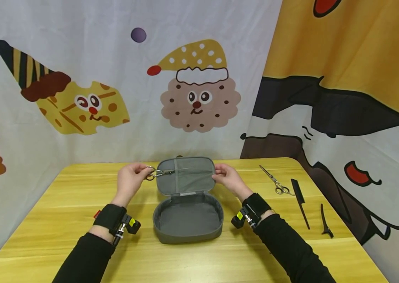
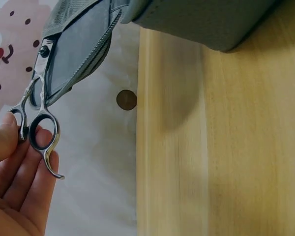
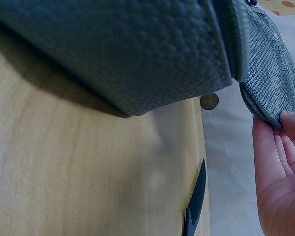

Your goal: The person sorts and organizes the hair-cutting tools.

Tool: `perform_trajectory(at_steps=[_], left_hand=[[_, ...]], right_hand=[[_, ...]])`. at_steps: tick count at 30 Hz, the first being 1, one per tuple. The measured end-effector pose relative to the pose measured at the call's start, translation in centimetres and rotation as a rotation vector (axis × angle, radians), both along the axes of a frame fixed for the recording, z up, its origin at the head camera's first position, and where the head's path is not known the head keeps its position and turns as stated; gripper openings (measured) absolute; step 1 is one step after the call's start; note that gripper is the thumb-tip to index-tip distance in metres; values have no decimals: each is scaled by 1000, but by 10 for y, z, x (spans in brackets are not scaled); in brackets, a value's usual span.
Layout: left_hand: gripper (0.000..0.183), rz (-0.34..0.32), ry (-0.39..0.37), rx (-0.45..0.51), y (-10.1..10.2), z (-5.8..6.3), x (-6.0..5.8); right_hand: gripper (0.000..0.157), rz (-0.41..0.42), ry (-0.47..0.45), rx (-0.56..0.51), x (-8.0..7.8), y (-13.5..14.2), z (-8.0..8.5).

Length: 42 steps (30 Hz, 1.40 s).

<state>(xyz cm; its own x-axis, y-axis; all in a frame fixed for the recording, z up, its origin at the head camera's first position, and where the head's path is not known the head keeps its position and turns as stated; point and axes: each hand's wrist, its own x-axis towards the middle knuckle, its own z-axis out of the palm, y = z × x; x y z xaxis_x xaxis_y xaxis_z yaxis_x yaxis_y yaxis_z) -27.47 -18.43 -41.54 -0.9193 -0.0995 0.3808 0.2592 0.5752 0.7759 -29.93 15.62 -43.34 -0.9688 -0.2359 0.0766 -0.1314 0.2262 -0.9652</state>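
A grey zip case (image 1: pixel 187 237) stands on the table with its lid (image 1: pixel 165 184) raised. Inside the lid is a mesh pocket (image 1: pixel 199 177). My left hand (image 1: pixel 131 181) pinches silver scissors (image 1: pixel 160 172) by the finger rings, left of the lid. Their blades point right across the lid; in the left wrist view the scissors (image 2: pixel 43 64) run up to the mesh edge, where the blade ends are hidden. My right hand (image 1: pixel 230 179) pinches the lid's right edge between thumb and fingers, as the right wrist view also shows at the mesh pocket (image 3: pixel 270 64).
On the table's right side lie a second pair of scissors (image 1: pixel 273 181), a black tail comb (image 1: pixel 300 200) and a black hair clip (image 1: pixel 324 224). Behind the wooden table (image 1: pixel 90 236) hangs a printed cloth (image 1: pixel 114 59).
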Motion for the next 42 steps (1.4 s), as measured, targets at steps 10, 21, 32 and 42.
perform_trajectory(at_steps=[10,21,32,42], left_hand=[[9,19,164,-149,9,1,4],[10,19,247,-224,14,2,6],[11,2,304,-268,20,5,8],[15,-53,384,-336,20,7,5]], right_hand=[[36,-16,-3,-9,-1,-2,-2],[37,-46,-7,7,0,-2,0],[34,-61,4,13,1,-5,0],[36,-42,12,-3,3,-3,1]])
